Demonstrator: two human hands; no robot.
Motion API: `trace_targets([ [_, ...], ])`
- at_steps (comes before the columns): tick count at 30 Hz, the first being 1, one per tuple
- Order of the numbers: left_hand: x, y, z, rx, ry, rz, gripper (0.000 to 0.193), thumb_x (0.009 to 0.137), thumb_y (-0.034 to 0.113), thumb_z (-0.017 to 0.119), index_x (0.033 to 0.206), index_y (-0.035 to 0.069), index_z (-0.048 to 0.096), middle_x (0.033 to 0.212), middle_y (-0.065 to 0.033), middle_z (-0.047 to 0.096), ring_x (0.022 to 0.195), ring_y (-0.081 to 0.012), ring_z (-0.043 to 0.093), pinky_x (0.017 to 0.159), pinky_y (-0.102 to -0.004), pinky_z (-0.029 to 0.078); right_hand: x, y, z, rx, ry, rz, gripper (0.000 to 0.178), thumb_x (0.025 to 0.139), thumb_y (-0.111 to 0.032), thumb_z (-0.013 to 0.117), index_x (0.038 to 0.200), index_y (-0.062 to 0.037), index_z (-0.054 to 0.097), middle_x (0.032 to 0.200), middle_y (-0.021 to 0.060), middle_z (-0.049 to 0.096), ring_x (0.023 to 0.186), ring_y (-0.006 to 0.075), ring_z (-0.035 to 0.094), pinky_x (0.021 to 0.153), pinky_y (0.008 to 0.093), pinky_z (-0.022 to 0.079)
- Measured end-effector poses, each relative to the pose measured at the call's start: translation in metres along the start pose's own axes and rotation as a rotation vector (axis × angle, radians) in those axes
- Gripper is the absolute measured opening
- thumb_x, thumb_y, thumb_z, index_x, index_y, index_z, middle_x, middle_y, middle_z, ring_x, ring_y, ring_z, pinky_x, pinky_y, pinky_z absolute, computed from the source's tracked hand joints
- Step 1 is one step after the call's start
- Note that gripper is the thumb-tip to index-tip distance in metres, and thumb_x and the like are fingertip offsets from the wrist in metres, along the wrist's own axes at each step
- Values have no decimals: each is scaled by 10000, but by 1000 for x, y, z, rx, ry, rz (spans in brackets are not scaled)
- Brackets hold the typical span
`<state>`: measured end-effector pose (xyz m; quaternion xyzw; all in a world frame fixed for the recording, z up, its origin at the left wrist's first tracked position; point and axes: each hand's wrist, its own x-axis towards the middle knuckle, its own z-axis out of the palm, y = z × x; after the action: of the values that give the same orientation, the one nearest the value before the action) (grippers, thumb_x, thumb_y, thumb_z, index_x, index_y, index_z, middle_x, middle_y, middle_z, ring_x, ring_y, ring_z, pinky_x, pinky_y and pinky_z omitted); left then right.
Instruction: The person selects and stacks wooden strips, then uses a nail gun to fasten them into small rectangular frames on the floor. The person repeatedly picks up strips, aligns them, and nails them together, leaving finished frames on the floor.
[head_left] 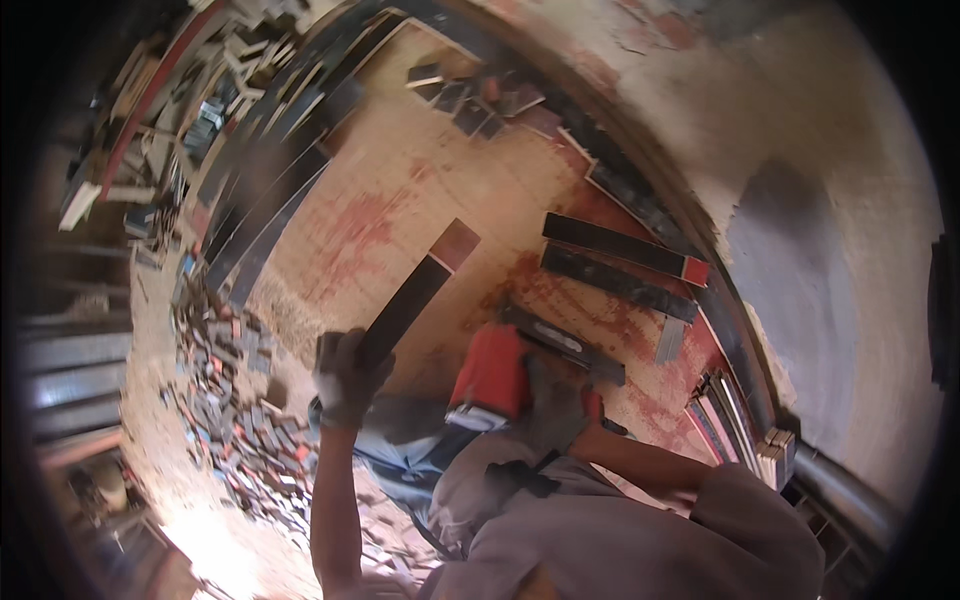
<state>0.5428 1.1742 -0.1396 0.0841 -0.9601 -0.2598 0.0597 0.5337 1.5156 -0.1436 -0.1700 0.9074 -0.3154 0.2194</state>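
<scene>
Dark flat strip (pixel 412 297), long and narrow with a reddish end, stands up at a slant from our left hand (pixel 345 378), whose gloved fingers are wrapped tight around its lower end. It rises over the tan, red-stained floor (pixel 400 190), its reddish tip pointing up and to the right. Our right hand (pixel 560 400), also gloved, is closed on the grip of a red power tool (pixel 497 375), whose dark bar runs out to the right, low over the floor; we cannot tell whether it touches anything.

As for progress, we judge the work to be mid-way: two strips (pixel 622 262) lie side by side to the right, just beyond the tool, and a small stack of pale pieces (pixel 775 452) sits further right by the curved metal rail (pixel 700 270). A heap of short offcuts (pixel 235 410) spreads to the left, which suggests many cuts made. Long uncut strips (pixel 270 190) lie at upper left, so more appears to remain.
</scene>
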Motion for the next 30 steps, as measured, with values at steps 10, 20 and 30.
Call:
trace_targets([
  [10,96,136,99,-251,-204,445,613,719,252,848,1279,121,636,1176,-114,616,1111,-335,581,982,-452,496,54,-70,-106,0,-226,-273,162,862,-214,740,987,-117,704,939,104,709,857,323,702,743,451,561],
  [20,129,-92,17,350,249,-134,900,744,172,862,1518,70,413,1566,-181,404,1400,-412,413,1133,-507,389,350,72,-125,-546,511,-361,363,769,-244,822,996,-86,586,1019,160,639,988,402,617,868,513,491],
  [30,172,-206,-29,438,106,-39,638,719,154,780,1333,156,605,1209,-145,624,1126,-376,591,930,-495,523,260,54,-89,25,508,-472,271,740,-80,776,974,-89,640,889,106,678,852,329,666,767,430,532],
])
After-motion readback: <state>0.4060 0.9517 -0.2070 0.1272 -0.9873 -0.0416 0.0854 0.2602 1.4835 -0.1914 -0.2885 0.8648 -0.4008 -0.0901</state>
